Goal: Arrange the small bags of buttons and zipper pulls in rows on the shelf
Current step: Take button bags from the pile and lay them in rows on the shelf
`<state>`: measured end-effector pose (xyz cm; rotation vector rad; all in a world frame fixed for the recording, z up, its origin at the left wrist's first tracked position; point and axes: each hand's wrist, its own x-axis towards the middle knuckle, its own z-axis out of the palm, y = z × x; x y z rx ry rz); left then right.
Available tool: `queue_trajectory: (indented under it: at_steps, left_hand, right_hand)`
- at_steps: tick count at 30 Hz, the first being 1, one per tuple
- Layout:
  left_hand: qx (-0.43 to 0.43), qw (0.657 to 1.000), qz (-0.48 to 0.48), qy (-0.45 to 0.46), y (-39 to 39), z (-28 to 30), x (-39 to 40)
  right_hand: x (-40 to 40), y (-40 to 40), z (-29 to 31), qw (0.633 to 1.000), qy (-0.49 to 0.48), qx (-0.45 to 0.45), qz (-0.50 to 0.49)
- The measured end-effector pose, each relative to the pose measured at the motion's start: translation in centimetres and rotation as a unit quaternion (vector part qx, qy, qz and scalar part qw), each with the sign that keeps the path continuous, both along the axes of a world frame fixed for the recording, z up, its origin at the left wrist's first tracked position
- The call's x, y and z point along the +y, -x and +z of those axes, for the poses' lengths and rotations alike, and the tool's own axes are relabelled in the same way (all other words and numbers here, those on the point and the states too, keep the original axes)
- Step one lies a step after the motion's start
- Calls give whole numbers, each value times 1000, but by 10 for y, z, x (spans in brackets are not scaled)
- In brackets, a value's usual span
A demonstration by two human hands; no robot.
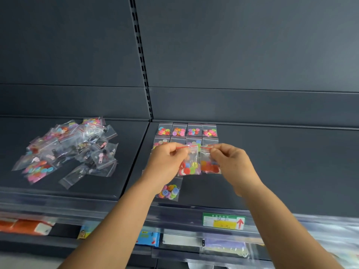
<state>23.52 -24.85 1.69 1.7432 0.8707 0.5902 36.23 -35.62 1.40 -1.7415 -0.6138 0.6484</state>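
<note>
My left hand (168, 158) pinches the top of a small clear bag of mixed coloured buttons (190, 164). Beside it, my right hand (229, 158) pinches the top of a second bag holding red and orange buttons (210, 165). Both bags hang side by side above the dark shelf (272, 167). Behind them, two rows of button bags (187, 131) lie flat at the back of the shelf; the nearer row is partly hidden by my hands. One more button bag (170, 190) lies near the front edge, under my left wrist.
A loose pile of bags with buttons and zipper pulls (68, 150) covers the left shelf section. A slotted upright (141, 61) divides the two sections. A green and yellow price label (223, 221) sits on the front rail, with packaged goods (147, 238) on the shelf below.
</note>
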Motion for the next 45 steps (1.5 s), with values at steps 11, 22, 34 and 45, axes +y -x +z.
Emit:
queue_trajectory:
  at_steps: [11, 22, 34, 45]
  left_hand:
    - [100, 990, -55, -86, 8, -30, -19]
    - [184, 912, -73, -360, 21, -34, -26]
    - [178, 899, -139, -375, 38, -49, -34]
    - [220, 892, -80, -386, 51, -45, -37]
  right_hand:
    - [-28, -1, -19, 988, 99, -115, 21]
    - [-41, 14, -27, 922, 168, -345, 53]
    - [-42, 17, -35, 894, 158, -386, 164]
    - [-27, 34, -31, 874, 119, -423, 207]
